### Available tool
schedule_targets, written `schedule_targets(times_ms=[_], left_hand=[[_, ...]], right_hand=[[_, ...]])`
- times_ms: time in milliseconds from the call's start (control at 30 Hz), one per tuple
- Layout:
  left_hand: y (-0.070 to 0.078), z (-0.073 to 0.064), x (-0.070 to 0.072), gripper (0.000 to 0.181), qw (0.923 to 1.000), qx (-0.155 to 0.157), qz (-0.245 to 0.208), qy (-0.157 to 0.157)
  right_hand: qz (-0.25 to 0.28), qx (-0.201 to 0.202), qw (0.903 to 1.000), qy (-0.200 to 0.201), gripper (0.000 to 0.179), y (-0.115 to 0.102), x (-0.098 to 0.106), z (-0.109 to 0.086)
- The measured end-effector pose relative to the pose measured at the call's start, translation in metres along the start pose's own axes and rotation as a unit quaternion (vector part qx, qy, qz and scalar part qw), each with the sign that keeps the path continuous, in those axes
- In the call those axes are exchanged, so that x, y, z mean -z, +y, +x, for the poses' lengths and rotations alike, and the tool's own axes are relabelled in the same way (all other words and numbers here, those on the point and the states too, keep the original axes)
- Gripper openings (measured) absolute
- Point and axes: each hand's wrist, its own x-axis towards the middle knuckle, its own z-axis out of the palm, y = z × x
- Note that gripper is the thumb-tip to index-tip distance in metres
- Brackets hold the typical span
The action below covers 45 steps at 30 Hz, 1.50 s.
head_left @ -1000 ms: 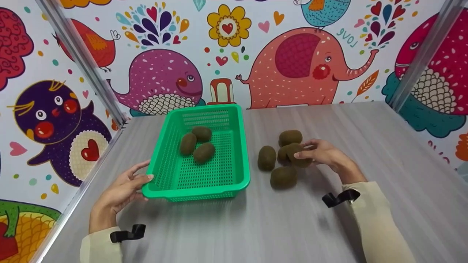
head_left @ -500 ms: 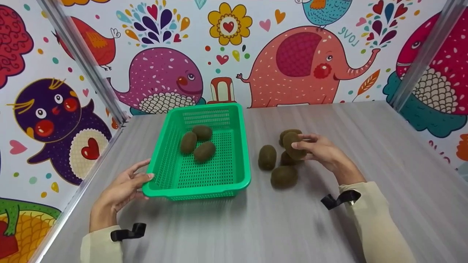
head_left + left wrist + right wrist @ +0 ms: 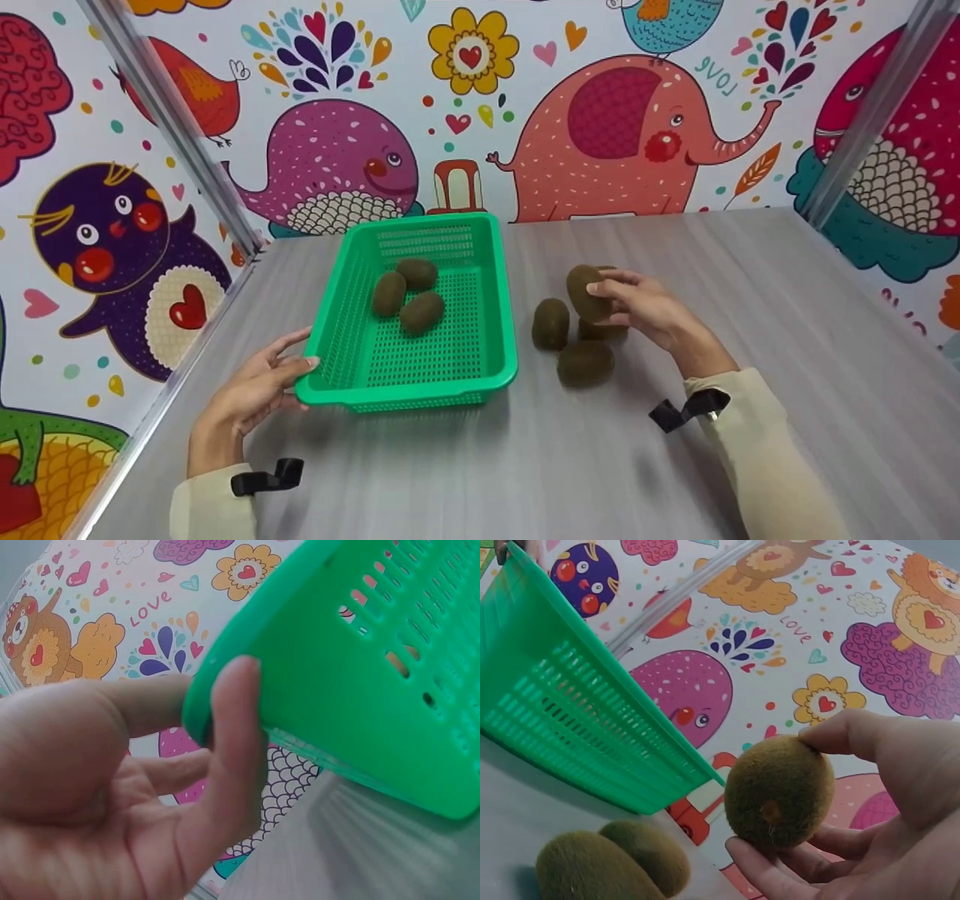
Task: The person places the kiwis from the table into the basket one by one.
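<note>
My right hand [image 3: 646,306] holds a brown kiwi [image 3: 587,292] between thumb and fingers, above the other kiwis right of the basket. Seen from the right wrist, the held kiwi [image 3: 778,791] shows its blunt end. A green plastic basket [image 3: 409,394] stands to the left with three kiwis inside, among them a kiwi [image 3: 422,313] nearest its middle. My left hand [image 3: 259,386] pinches the basket's near left corner. In the left wrist view the thumb [image 3: 236,712] lies over the rim.
On the table lie a kiwi [image 3: 550,324] close to the basket, a kiwi [image 3: 586,364] nearer me and a partly hidden kiwi [image 3: 602,330]. Another is mostly hidden behind the held one. A patterned wall [image 3: 465,112] with metal posts bounds the grey table [image 3: 525,465].
My right hand has lifted the kiwi off the group and carried it leftward and away from me. My left hand and the basket have stayed in place.
</note>
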Motion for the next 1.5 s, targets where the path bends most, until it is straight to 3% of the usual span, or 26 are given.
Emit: schedule_targets(times_ms=[267,600,900,1167,1500], left_hand=[[-0.001,0.001,-0.002,0.074,1.0,0.002,-0.006,-0.001],[-0.002,0.001,-0.002,0.073,1.0,0.004,-0.004,0.008],[-0.001,0.0,-0.002,0.073,0.9999,0.004,0.001,0.015],[0.002,0.0,0.0,0.073,0.9999,0.005,0.001,0.014],[-0.001,0.0,-0.001,0.073,1.0,0.004,-0.001,0.008]], right_hand=[[0.036,0.01,0.9991,-0.023,0.064,-0.013,-0.014,0.004],[0.041,-0.012,0.9978,-0.051,0.07,-0.029,-0.033,0.014],[0.04,-0.016,0.9969,-0.066,0.051,-0.043,-0.052,0.024],[0.062,-0.021,0.9965,-0.052,0.039,-0.063,-0.065,0.036],[0.088,-0.021,0.9947,-0.049,0.044,-0.082,-0.09,0.052]])
